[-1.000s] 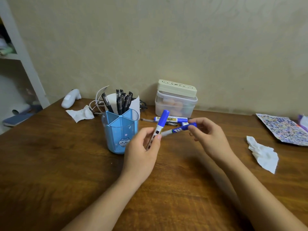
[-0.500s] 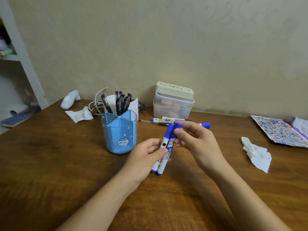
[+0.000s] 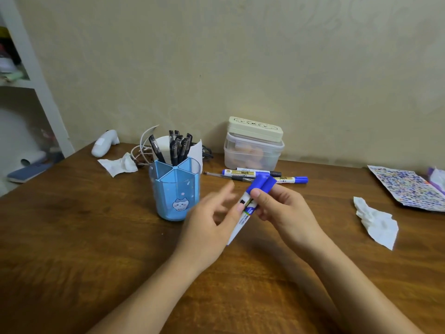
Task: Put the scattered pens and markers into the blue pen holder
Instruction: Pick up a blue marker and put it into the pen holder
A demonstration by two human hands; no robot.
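Observation:
The blue pen holder point(image 3: 175, 189) with a cat picture stands on the wooden table, left of my hands. Several black pens point(image 3: 177, 148) stick up from its back compartments. My right hand point(image 3: 277, 208) grips two blue-capped markers point(image 3: 261, 183) side by side, caps up and tilted right. My left hand point(image 3: 209, 225) is beside them with fingers spread, only its thumb touching a marker barrel. Behind my hands lie a blue marker with a gold label point(image 3: 242, 173), another blue marker point(image 3: 292, 180), a black-capped marker point(image 3: 267, 171) and a thin pen point(image 3: 222, 175).
A clear plastic box with a cream lid point(image 3: 254, 145) stands at the wall. Crumpled tissues lie at the right point(image 3: 375, 222) and left point(image 3: 119, 163). A sticker sheet point(image 3: 407, 189), a white device point(image 3: 104, 145), cables point(image 3: 144, 150) and a white shelf point(image 3: 36, 80) are around.
My right hand brought its marker beside the one in my left hand and took hold of both. My left hand has let go and spread its fingers.

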